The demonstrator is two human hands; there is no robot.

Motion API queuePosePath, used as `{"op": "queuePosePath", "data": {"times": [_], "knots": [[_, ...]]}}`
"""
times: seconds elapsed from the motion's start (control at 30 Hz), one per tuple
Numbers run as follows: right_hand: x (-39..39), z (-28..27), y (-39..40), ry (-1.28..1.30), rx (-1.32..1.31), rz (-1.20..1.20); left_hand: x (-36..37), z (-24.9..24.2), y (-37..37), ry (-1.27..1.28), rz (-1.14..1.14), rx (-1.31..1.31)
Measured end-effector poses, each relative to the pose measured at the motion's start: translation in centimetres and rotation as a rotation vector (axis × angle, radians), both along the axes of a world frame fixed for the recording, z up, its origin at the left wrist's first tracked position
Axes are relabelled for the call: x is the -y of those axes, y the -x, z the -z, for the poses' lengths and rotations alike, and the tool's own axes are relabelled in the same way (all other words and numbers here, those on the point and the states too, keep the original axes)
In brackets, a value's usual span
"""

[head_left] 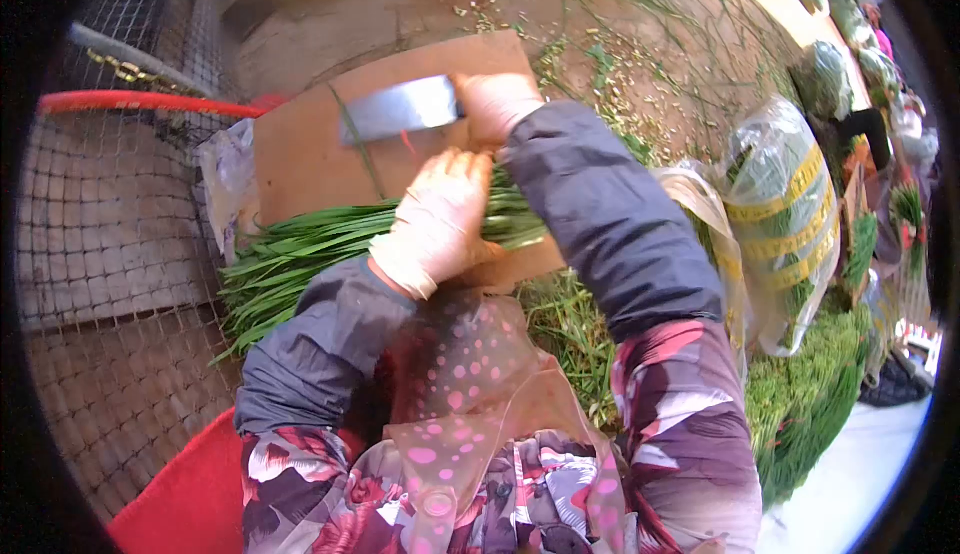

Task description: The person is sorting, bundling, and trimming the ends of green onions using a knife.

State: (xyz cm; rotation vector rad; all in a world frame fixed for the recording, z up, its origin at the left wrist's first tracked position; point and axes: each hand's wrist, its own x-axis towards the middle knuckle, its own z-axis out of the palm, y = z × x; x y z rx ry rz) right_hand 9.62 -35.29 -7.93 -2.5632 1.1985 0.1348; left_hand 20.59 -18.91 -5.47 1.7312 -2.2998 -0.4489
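My right hand (495,106), in a pale glove, grips a cleaver (402,110) whose wide shiny blade points left above a brown board (300,159). A bunch of long green chives (315,239) lies across the near side of the board, leaves fanned out to the left. Over the bunch sits my gloved left hand (435,216), its fingers bent around the stalks close to their pale, blurred right ends. The cleaver is just beyond the left hand, apart from the chives. A single loose leaf crosses the board beside the blade.
Netting (120,354) and a red rim (150,102) stand at the left. Cut scraps (610,94) litter the ground beyond the board. To the right are a plastic-wrapped bundle with yellow tape (785,219) and a large heap of greens (815,384). Trimmings (570,329) lie below my right forearm.
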Motion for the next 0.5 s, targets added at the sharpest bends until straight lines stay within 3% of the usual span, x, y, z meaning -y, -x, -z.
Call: {"op": "queuePosePath", "data": {"times": [0.03, 0.17, 0.23, 0.27, 0.37, 0.5], "knots": [[0.6, -0.2, 2.5, -0.029, 0.035, 0.116, 0.2, 0.9, -0.3, 0.018, 0.009, 0.017], [-3.9, -1.4, 13.6, -0.109, 0.581, 0.458, 2.3, 0.1, 1.3, -0.211, 0.043, 0.087], [-8.7, -2.9, 16.6, -0.523, 0.898, 0.681, 2.5, -0.2, 3.0, -0.383, 0.049, 0.121], [-10.8, -2.4, 17.8, -0.539, 0.954, 0.732, 2.9, -0.6, 3.6, -0.457, 0.001, 0.179], [-16.1, -1.8, 20.5, -0.64, 1.097, 0.89, 3.3, -0.3, 2.7, -0.327, -0.037, 0.145], [-20.7, -1.7, 21.0, -0.643, 1.211, 0.832, 2.2, -2.4, 2.7, -0.124, -0.17, -0.033]]}}
